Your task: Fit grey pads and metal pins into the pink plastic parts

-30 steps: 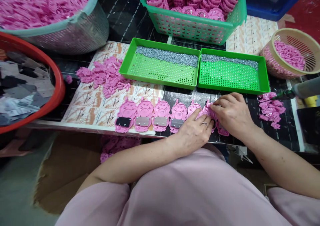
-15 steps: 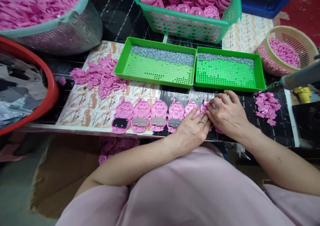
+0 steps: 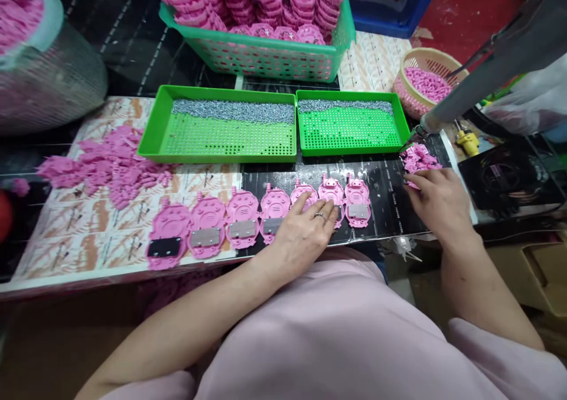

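A row of several pink plastic casings (image 3: 243,205) lies along the table's front edge, each with a small plate across its lower part. The leftmost plate (image 3: 163,247) is black; others are grey. My left hand (image 3: 305,228) rests flat over casings toward the row's right, fingers stretched out, partly covering them. Past its fingertips sits the rightmost casing (image 3: 357,202), with a grey plate. My right hand (image 3: 443,205) is at a small pile of pink plastic pieces (image 3: 419,156), its fingers bent together at the near edge. Whatever they pinch is too small to make out.
Two green trays (image 3: 217,155) (image 3: 354,149) of metal screws stand behind the row. A loose pink heap (image 3: 115,163) lies left. Farther back are a green basket (image 3: 274,57) of stacked casings and a cream basket (image 3: 407,101). A grey tool (image 3: 469,96) hangs at right.
My right hand has left the casings beside my left hand and moved right to the small pink pile. The rightmost casings are now uncovered. The view has shifted right.
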The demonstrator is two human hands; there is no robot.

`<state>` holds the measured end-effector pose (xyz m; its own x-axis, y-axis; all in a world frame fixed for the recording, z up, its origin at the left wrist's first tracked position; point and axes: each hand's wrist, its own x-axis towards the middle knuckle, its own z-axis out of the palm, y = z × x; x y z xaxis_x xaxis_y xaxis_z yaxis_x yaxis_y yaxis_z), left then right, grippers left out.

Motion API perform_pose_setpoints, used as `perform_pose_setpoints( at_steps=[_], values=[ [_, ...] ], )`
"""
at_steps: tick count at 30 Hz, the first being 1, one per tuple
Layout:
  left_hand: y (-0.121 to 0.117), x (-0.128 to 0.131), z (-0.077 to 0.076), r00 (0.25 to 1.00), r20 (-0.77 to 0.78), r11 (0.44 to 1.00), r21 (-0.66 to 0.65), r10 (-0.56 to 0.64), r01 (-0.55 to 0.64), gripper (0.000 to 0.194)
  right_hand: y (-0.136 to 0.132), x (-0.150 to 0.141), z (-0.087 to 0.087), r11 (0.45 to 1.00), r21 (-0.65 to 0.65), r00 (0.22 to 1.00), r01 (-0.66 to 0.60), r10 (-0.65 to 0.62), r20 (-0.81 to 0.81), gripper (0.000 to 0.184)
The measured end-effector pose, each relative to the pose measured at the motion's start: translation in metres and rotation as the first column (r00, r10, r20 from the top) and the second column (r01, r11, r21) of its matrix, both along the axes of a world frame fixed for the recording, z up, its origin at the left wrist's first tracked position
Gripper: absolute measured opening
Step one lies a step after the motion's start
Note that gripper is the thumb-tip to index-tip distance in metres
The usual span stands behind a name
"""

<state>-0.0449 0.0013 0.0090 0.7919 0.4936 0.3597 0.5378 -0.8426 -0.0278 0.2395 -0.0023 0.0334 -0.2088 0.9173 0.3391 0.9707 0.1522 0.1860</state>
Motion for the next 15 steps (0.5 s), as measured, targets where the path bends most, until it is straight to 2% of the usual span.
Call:
perform_pose_setpoints(
  at_steps=[3, 5, 6, 8, 11, 13, 15],
  values=[
    [-0.001, 0.0, 0.001, 1.0, 0.003, 1.0, -0.023, 0.01, -0.01, 0.024, -0.01, 0.021, -0.002, 0.993, -0.046, 0.984, 0.11, -0.103, 0.143, 0.023],
    [-0.002, -0.002, 0.002, 0.999, 0.034, 0.999, -0.044, 0.018, -0.017, 0.024, -0.01, 0.022, -0.006, 0.988, -0.07, 0.985, 0.135, -0.126, 0.117, 0.025],
    [-0.002, -0.004, 0.004, 0.998, 0.053, 0.998, -0.052, 0.027, -0.024, 0.025, -0.01, 0.02, -0.008, 0.988, -0.077, 0.99, 0.133, -0.129, 0.059, 0.027],
    [-0.002, -0.01, 0.007, 0.995, 0.081, 0.998, -0.052, 0.051, -0.047, 0.025, -0.008, 0.012, -0.011, 0.989, -0.112, 0.977, 0.093, -0.113, -0.179, 0.028],
    [-0.002, -0.021, 0.014, 0.992, 0.084, 0.995, -0.023, 0.094, -0.093, 0.021, -0.005, -0.001, -0.014, 0.978, -0.207, 0.841, -0.036, -0.082, -0.535, 0.028],
    [-0.002, -0.029, 0.017, 0.99, 0.071, 0.993, -0.007, 0.12, -0.12, 0.019, -0.002, -0.008, -0.019, 0.968, -0.234, 0.79, -0.088, -0.075, -0.608, 0.034],
    [-0.002, -0.035, 0.019, 0.989, 0.059, 0.991, -0.008, 0.137, -0.137, 0.019, 0.001, -0.011, -0.024, 0.973, -0.211, 0.799, -0.096, -0.051, -0.599, 0.036]
  ],
)
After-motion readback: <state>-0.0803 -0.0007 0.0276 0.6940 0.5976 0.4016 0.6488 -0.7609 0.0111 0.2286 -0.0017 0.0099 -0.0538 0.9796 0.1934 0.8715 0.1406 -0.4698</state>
